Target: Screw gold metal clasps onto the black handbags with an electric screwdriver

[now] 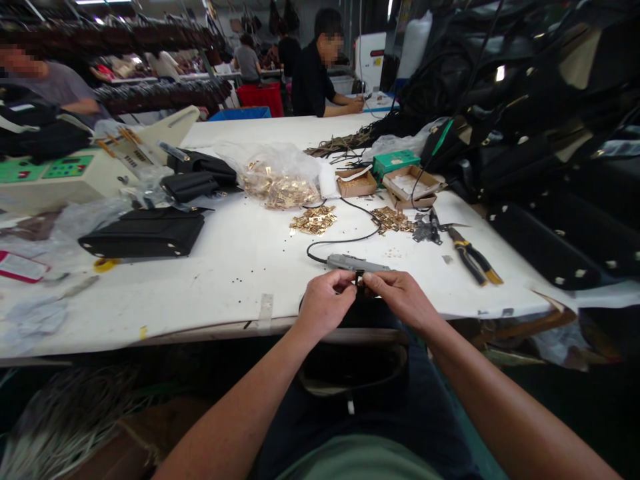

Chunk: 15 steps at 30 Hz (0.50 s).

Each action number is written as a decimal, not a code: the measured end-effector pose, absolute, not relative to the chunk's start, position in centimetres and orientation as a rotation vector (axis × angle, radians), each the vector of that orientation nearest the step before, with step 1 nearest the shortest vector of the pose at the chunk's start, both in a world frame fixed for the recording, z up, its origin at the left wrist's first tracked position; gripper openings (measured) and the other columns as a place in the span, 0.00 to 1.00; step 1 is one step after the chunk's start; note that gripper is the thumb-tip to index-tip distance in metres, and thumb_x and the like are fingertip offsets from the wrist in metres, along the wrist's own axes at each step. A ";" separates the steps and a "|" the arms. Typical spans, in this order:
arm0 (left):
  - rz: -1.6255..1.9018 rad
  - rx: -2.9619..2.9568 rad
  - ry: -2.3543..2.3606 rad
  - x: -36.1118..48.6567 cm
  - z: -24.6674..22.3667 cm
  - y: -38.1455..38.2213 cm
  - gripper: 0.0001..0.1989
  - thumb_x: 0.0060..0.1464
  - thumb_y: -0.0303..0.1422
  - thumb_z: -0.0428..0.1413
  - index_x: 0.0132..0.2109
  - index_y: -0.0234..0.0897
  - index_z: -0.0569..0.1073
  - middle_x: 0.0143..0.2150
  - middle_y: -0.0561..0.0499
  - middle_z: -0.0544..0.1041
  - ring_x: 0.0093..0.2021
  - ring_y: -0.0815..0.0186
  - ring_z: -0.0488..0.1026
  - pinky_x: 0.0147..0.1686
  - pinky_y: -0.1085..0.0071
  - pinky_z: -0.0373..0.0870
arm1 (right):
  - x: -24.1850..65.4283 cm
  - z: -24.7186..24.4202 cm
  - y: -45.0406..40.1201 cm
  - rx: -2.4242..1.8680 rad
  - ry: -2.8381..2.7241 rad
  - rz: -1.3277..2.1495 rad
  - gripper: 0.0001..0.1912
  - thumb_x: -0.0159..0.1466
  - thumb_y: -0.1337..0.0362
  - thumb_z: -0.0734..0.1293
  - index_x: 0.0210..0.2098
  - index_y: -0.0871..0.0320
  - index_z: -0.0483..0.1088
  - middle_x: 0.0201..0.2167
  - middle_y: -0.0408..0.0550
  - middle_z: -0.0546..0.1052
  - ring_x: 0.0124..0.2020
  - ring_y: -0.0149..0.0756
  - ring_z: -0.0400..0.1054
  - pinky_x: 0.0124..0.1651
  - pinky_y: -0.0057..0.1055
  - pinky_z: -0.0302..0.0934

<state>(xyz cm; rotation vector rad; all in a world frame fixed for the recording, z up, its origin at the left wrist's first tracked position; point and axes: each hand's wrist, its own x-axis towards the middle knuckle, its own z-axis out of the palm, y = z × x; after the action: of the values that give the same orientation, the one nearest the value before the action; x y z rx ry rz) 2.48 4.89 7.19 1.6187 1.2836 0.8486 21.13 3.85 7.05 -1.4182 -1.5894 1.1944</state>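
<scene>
Close together at the table's front edge, both hands pinch a small black strap-like piece [359,277]. My left hand [327,300] grips it from the left, and my right hand [400,293] from the right; the fingertips partly cover it. Below them, a black bag [353,337] rests on my lap, its dark opening facing me. Just beyond the fingers lies a grey corded electric screwdriver [345,261]. Past it are two heaps of gold metal fittings, a left heap [315,220] and a right heap [393,219].
Pliers [473,257] with yellow-black handles lie at right. A plastic bag of gold fittings [280,183], a small carton [356,183] and a green box [395,162] stand farther back. A finished-looking black bag [145,233] sits left. Black bags [545,233] are piled right. Several people work beyond.
</scene>
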 end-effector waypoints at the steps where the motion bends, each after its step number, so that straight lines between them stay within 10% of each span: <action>1: 0.851 1.596 1.290 2.5 7.1 5.0 0.14 0.55 0.28 0.58 0.48 0.38 0.81 0.37 0.52 0.84 0.36 0.66 0.80 0.38 0.72 0.73 | 21.2 7.0 3.8 -1.397 -1.582 1.214 0.22 0.68 0.47 0.64 0.31 0.58 0.77 0.28 0.45 0.77 0.31 0.37 0.68 0.35 0.32 0.59; 6: 0.860 1.543 1.301 2.5 6.9 5.1 0.19 0.53 0.27 0.58 0.53 0.37 0.77 0.34 0.54 0.83 0.31 0.68 0.78 0.33 0.75 0.71 | 20.8 7.0 3.7 -1.364 -1.511 1.234 0.14 0.63 0.57 0.69 0.43 0.58 0.78 0.39 0.46 0.81 0.38 0.39 0.72 0.42 0.33 0.62; 15: 0.888 1.536 1.307 2.7 7.2 4.4 0.18 0.53 0.27 0.58 0.52 0.37 0.76 0.34 0.53 0.82 0.33 0.68 0.78 0.35 0.74 0.71 | 19.3 7.4 3.2 -1.526 -1.580 0.967 0.09 0.58 0.62 0.68 0.35 0.57 0.79 0.27 0.42 0.78 0.29 0.36 0.69 0.32 0.29 0.59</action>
<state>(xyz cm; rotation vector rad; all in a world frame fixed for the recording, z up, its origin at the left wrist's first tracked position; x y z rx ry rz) 2.73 4.43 7.23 1.5360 1.3071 0.8884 19.27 3.24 7.36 -1.5258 -1.5796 0.9674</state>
